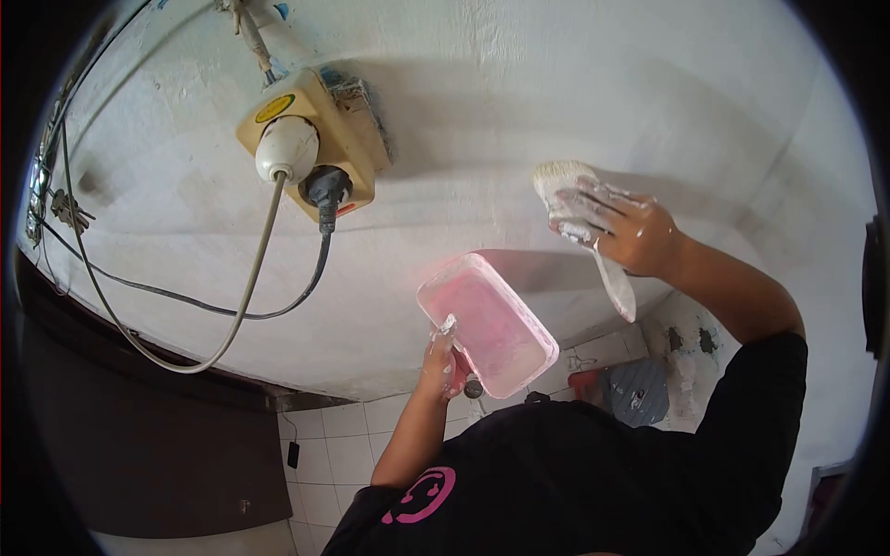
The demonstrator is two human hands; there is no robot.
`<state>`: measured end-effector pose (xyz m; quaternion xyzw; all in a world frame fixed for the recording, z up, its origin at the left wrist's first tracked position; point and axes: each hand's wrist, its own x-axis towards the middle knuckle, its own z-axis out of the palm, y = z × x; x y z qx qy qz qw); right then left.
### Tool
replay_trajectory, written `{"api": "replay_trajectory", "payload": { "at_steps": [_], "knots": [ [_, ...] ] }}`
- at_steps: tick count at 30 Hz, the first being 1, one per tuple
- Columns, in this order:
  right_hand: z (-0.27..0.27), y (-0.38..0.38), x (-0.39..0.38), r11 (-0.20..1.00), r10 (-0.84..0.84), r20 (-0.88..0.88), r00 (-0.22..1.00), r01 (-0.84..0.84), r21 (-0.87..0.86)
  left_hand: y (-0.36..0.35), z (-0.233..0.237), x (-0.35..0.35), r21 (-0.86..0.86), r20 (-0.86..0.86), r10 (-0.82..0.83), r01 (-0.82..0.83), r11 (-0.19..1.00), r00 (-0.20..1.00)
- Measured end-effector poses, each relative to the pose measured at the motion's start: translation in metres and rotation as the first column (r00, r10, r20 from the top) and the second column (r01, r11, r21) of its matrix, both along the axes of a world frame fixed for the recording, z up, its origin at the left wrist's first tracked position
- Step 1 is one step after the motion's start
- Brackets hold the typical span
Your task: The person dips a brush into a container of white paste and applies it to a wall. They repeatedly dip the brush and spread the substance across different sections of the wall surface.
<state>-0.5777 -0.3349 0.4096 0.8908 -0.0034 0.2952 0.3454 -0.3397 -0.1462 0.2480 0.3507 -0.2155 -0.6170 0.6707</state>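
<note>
My right hand (630, 232), smeared with white paint, grips a wide paintbrush (563, 181) whose bristles press against the white wall (519, 102). The brush's white handle (619, 289) sticks out below my fist. My left hand (443, 366) holds a pink translucent rectangular tray (487, 324) by its lower corner, tilted up just below and left of the brush. Both arms reach up from my black shirt (575, 482).
A beige socket box (311, 139) is fixed to the wall at upper left, with a white plug (286, 148) and a black plug (324, 190); their cables (232, 320) droop leftwards. Below are white floor tiles (334, 445), a dark cabinet (139, 445) and a grey-blue object (638, 389).
</note>
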Motion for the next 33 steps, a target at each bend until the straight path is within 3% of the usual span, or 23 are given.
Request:
{"api": "replay_trajectory", "payload": {
  "at_steps": [2,4,9,13,15,19,21,24,29,31,33],
  "knots": [
    [-0.002,0.001,-0.002,1.0,0.006,-0.02,1.0,-0.006,0.011,-0.006,-0.003,-0.003,-0.006,-0.01,0.027,-0.027,1.0,1.0],
    [0.006,0.001,-0.001,0.991,-0.034,-0.027,0.999,0.037,0.128,-0.012,-0.009,-0.003,-0.012,-0.021,0.054,-0.055,0.998,0.998],
    [0.012,0.005,0.0,0.99,-0.039,-0.066,0.997,0.048,0.134,-0.017,0.012,-0.001,0.003,-0.109,0.073,-0.073,0.997,0.991],
    [0.01,0.003,0.002,0.993,-0.021,-0.06,0.998,0.028,0.114,-0.022,0.008,0.008,-0.07,-0.042,0.049,-0.051,0.996,0.998],
    [0.015,0.005,-0.001,0.989,-0.035,-0.068,0.997,0.044,0.143,-0.023,0.009,0.006,-0.05,-0.051,0.113,-0.115,0.992,0.992],
    [0.034,-0.013,-0.01,0.99,0.094,-0.167,0.981,-0.074,0.12,-0.023,0.005,0.01,-0.05,-0.024,0.109,-0.11,0.993,0.994],
    [0.06,-0.011,-0.016,0.999,-0.031,-0.206,0.978,0.039,0.034,-0.025,0.005,0.011,-0.046,-0.047,0.097,-0.099,0.994,0.994],
    [0.087,-0.036,-0.016,0.982,-0.11,-0.169,0.979,0.134,0.134,-0.025,0.01,0.008,-0.06,-0.051,0.112,-0.115,0.992,0.992],
    [0.034,-0.046,-0.001,0.993,0.044,0.232,0.972,-0.068,0.094,-0.022,0.009,0.009,-0.125,0.019,0.105,-0.101,0.987,0.994],
    [-0.026,-0.024,0.011,0.995,0.1,0.192,0.976,-0.096,-0.031,-0.021,0.01,0.009,-0.136,0.028,0.091,-0.086,0.987,0.995],
    [-0.081,-0.009,0.006,0.993,0.054,0.084,0.995,-0.063,0.103,-0.022,0.011,0.007,-0.094,0.033,0.134,-0.131,0.987,0.99]
  ]
}}
